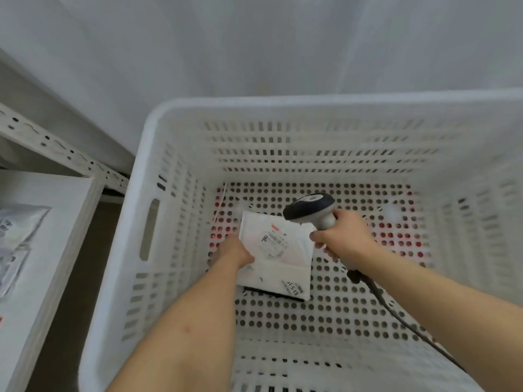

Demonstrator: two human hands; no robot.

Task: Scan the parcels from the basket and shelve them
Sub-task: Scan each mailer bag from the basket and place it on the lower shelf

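The one parcel (276,250) in view, a white mailer, is low inside the basket (175,114), near its perforated floor; whether it rests there or is lifted slightly cannot be told. Its printed label (274,241) faces up. The left hand (236,251) is at the parcel's left edge, with the fingers mostly hidden beneath or behind it, so it seems to grip that edge, though the grip itself is not fully visible. The right hand (343,236) is wrapped firmly around the handle of the scanner (310,206), whose head hangs just above the parcel's upper right corner, pointing down and left toward the label. A cable (396,309) trails from the handle toward the near right wall of the basket.

The step in hand looks like the scan itself. To do it well, keep the label flat and taut, since a soft mailer creases and a bent barcode reads badly. Tilt the parcel slightly toward the scanner head instead of chasing it with the scanner. Aim at the barcode in the middle of the label, not the handwritten marks near the lower edge. Keep the left thumb off the code.

The shelf (56,216) on the left, already holding a bagged item (17,241), is near enough for the parcel to go there next.
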